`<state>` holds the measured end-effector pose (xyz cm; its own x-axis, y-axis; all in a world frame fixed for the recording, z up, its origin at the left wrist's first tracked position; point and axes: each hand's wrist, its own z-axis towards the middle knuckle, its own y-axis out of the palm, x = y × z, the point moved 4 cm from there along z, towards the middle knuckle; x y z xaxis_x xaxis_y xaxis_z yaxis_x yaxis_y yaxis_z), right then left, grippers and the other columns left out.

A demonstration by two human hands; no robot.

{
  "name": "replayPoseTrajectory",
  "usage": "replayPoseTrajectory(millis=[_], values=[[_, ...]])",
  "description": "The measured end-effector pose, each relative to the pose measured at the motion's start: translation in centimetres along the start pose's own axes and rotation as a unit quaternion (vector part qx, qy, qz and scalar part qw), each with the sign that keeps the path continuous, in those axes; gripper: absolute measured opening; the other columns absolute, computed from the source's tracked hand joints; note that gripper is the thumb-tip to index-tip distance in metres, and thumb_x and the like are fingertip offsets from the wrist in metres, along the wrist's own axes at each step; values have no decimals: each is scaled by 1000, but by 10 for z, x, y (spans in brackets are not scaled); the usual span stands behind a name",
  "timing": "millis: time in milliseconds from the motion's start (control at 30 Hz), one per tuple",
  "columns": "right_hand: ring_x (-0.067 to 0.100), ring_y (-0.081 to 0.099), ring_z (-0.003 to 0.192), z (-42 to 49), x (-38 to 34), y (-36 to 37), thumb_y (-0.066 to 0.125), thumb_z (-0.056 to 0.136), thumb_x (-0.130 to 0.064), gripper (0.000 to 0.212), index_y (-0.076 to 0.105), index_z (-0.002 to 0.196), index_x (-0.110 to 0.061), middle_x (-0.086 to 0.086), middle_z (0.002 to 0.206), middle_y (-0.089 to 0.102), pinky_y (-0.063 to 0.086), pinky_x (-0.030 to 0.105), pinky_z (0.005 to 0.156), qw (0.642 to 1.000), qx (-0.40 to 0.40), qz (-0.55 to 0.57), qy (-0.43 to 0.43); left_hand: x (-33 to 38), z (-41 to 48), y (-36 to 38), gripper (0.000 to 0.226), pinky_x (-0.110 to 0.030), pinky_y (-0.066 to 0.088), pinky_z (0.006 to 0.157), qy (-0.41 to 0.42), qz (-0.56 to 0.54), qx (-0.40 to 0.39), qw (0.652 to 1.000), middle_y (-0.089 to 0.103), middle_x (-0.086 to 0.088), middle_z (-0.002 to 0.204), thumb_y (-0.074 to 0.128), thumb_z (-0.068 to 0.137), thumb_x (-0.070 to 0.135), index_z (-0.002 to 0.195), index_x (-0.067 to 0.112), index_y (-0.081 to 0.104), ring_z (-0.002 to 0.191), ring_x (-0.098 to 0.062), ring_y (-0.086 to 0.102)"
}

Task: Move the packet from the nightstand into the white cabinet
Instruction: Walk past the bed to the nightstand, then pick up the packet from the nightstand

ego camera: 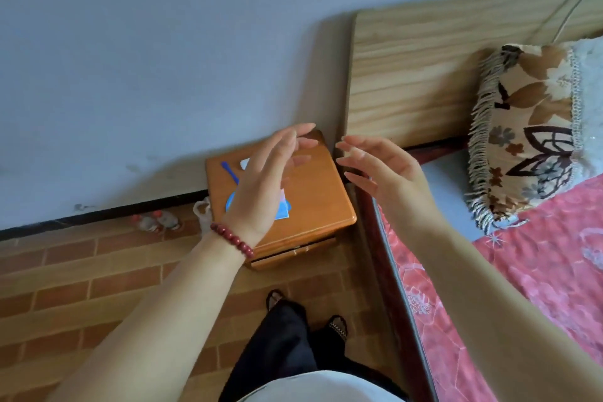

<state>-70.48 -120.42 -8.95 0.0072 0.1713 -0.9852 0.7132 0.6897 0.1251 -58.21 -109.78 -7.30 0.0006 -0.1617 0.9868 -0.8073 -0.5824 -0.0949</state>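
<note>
A small wooden nightstand (313,192) stands between the wall and the bed. On its top lies a light blue and white packet (283,208), mostly hidden behind my left hand. My left hand (264,183) hovers above the packet with fingers spread, holding nothing, a red bead bracelet on its wrist. My right hand (388,173) is raised to the right, over the gap between nightstand and bed, fingers apart and empty. The white cabinet is not in view.
A blue stick-like item (229,170) lies at the nightstand's back left. Plastic bottles (156,220) and a white bag (204,209) sit on the brick-pattern floor by the wall. The bed (522,271) with red cover, patterned pillow (528,127) and wooden headboard (424,75) fills the right.
</note>
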Motion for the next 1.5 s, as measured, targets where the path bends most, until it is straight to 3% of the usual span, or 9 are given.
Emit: replayPoseTrajectory(millis=[167,300,600,867,1033,1167,1233,1367,1500], values=[[12,63,98,41,5,40,65,77,-32,14,71,89,-33,-5,101,69,50,24,81,998,-56,-2,18,-10,21,-40,41,-35,42,87,-16,-24,39,999,66,5,112,33,81,58,106,42,60,105,-12,60],[13,62,99,76,4,68,64,77,-31,13,70,88,-32,-1,103,68,48,27,84,997,-71,-4,27,-10,50,-71,41,-28,44,85,-11,-42,57,997,66,3,108,32,85,49,110,33,60,103,-11,60],[14,65,99,148,9,110,64,75,-34,12,72,83,-37,-12,97,72,50,30,87,996,-81,-8,28,-21,109,-127,41,-34,42,85,-37,-20,68,997,66,16,108,31,79,63,103,48,60,101,-5,62],[13,66,94,195,39,117,64,80,-32,11,72,83,-38,-14,92,73,50,33,87,995,-75,-30,60,-49,144,-146,37,-34,43,87,-69,-28,87,993,66,14,108,32,84,56,105,45,60,99,-3,63],[23,64,107,209,58,116,63,84,-30,11,72,86,-36,-9,102,72,51,36,91,993,-87,-40,75,-69,149,-148,40,-31,42,86,-91,-33,107,989,66,15,110,31,85,56,109,44,60,104,-4,62],[20,63,110,216,75,111,61,86,-31,11,71,88,-35,-6,107,71,50,37,93,988,-103,-54,105,-88,152,-141,39,-26,42,79,-121,-30,108,986,66,14,111,31,91,52,115,39,59,100,-2,62],[17,63,108,218,89,107,58,89,-33,13,70,93,-34,-5,109,70,49,37,93,984,-110,-71,123,-102,154,-138,39,-25,43,79,-132,-23,110,985,66,13,111,31,93,50,116,37,60,100,-3,62],[14,60,110,218,134,98,39,96,-42,31,66,104,-31,-8,116,67,48,39,91,973,-108,-81,188,-145,157,-133,47,-39,39,98,-187,-17,85,979,62,13,120,29,82,67,112,47,59,117,-12,53],[14,59,112,217,194,84,29,96,-50,45,65,110,-27,-9,119,65,45,41,93,969,-87,-70,219,-206,158,-128,44,-32,41,82,-228,-42,83,969,64,18,114,31,82,68,106,49,62,110,-9,56]])
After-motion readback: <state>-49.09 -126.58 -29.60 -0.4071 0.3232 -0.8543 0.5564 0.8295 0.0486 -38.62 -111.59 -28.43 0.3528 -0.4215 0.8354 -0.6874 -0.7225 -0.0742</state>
